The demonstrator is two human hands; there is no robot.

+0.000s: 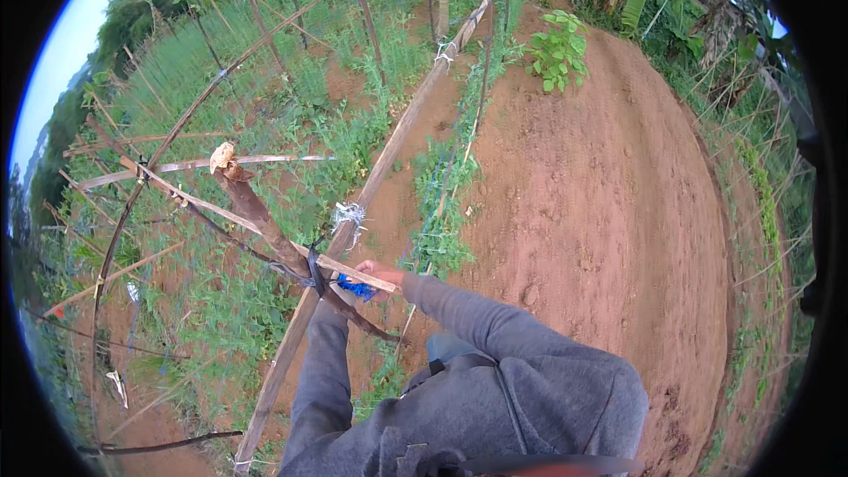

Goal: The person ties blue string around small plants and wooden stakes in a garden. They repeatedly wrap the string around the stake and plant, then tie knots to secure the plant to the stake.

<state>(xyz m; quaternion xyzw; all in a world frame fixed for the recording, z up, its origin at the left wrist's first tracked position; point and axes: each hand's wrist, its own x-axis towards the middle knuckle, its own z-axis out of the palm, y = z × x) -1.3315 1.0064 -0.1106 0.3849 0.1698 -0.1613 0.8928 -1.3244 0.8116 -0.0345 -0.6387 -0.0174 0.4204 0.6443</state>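
Near the crossing of the wooden poles, my right hand (379,275) is at a bundle of blue twine (358,287), partly behind the end of a split wooden stick (371,277). My left hand (340,286) is mostly hidden by the poles and the twine, close beside my right hand. Black strapping (315,271) ties a thick upright branch post (258,215) to the sticks. Frayed white twine (348,214) is wound around the long wooden rail (397,139) just above the hands. How the fingers hold the twine cannot be made out.
Climbing green plants (440,232) grow along strings beside the rail. To the right lies a bare soil bed (583,199) with a leafy bush (560,50) at its far end. Several thin poles and a curved dark branch (179,126) cross on the left.
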